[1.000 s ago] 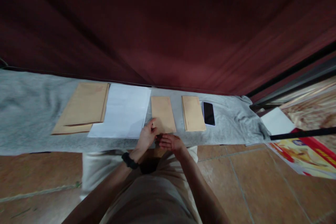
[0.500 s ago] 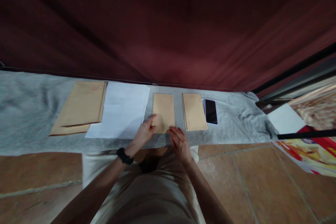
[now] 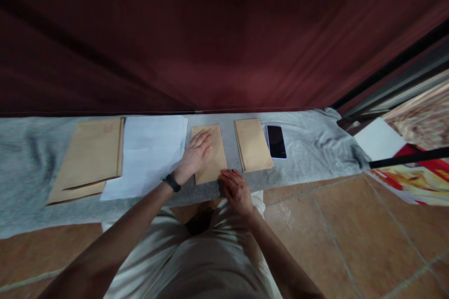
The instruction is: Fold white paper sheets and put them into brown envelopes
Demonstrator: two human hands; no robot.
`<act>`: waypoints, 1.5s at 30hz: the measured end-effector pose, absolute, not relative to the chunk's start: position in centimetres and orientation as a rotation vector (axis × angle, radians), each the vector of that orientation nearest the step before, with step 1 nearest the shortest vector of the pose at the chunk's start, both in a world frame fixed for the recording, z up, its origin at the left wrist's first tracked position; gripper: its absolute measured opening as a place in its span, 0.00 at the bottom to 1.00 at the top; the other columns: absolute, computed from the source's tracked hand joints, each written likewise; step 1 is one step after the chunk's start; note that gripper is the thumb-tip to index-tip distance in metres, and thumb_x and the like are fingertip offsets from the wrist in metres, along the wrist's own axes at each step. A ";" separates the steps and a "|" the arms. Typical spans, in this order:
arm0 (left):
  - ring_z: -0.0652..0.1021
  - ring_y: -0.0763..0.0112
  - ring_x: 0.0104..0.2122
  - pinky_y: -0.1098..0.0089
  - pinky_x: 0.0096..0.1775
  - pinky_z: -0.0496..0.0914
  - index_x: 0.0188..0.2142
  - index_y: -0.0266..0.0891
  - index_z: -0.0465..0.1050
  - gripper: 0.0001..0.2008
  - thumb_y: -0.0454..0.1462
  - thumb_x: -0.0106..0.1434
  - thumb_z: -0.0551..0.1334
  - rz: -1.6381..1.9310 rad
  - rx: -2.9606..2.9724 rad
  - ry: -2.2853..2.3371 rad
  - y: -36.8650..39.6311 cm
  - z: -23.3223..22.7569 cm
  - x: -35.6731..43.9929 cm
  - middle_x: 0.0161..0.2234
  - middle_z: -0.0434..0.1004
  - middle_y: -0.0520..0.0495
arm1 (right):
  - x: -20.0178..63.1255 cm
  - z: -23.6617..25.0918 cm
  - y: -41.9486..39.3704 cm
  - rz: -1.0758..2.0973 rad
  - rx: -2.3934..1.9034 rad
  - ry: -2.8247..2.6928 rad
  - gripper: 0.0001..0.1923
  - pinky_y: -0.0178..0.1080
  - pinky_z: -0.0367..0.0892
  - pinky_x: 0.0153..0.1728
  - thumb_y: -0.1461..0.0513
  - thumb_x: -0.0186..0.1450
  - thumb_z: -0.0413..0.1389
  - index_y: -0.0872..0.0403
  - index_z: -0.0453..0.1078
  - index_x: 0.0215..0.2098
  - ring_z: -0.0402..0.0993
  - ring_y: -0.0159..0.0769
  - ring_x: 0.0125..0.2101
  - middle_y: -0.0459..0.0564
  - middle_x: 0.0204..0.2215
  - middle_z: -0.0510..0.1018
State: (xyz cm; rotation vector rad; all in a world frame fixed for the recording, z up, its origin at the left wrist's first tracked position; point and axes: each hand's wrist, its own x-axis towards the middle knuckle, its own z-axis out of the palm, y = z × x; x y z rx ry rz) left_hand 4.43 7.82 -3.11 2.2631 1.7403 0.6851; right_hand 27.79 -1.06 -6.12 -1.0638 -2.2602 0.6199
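**Two hands on a small brown envelope at the middle of the bench**

The left hand (image 3: 195, 154) is lying flat, fingers stretched out and close together, pressing down on the small brown envelope (image 3: 213, 159) that is sitting at the centre of the frame on the grey cloth (image 3: 315, 149) covering the bench. A dark band is showing at that wrist. The right hand (image 3: 234, 187) is resting just below and to the right of it, fingers curled loosely downward, their tips touching the envelope's near right corner at the cloth's front edge; it is gripping nothing that can be seen.

Just to the left of the envelope, white paper sheets (image 3: 149, 152) are lying in a loose stack, their right edge running under the left hand's wrist side. Further left, larger brown envelopes (image 3: 89, 156) are lying stacked and slightly fanned. To the right of the held envelope, with a strip of cloth between, a second small brown envelope (image 3: 252, 145) is lying, and a dark phone (image 3: 276, 141) is lying face up just beside it. A dark red curtain (image 3: 210, 32) is filling the upper half of the frame. Brown floor tiles (image 3: 351, 233) are showing at the lower right, and a colourful printed sheet (image 3: 417, 177) is lying at the right edge.
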 end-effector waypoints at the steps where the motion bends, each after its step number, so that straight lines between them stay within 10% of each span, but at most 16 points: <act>1: 0.58 0.55 0.70 0.52 0.68 0.54 0.67 0.34 0.61 0.27 0.42 0.73 0.49 0.638 2.288 1.729 9.4 -3.6 4.3 0.69 0.61 0.37 | 27.8 -6.1 -1.1 0.615 -1.064 -2.254 0.25 0.51 0.60 0.67 0.67 0.69 0.50 0.51 0.68 0.63 0.69 0.39 0.61 0.52 0.60 0.75; 45: 0.54 0.64 0.71 0.58 0.70 0.48 0.70 0.34 0.54 0.27 0.43 0.76 0.46 0.261 2.681 1.277 0.0 -4.3 7.3 0.72 0.54 0.40 | 26.8 -6.8 -1.8 0.450 -1.098 -2.140 0.16 0.52 0.66 0.61 0.69 0.69 0.46 0.52 0.68 0.52 0.71 0.42 0.53 0.55 0.48 0.76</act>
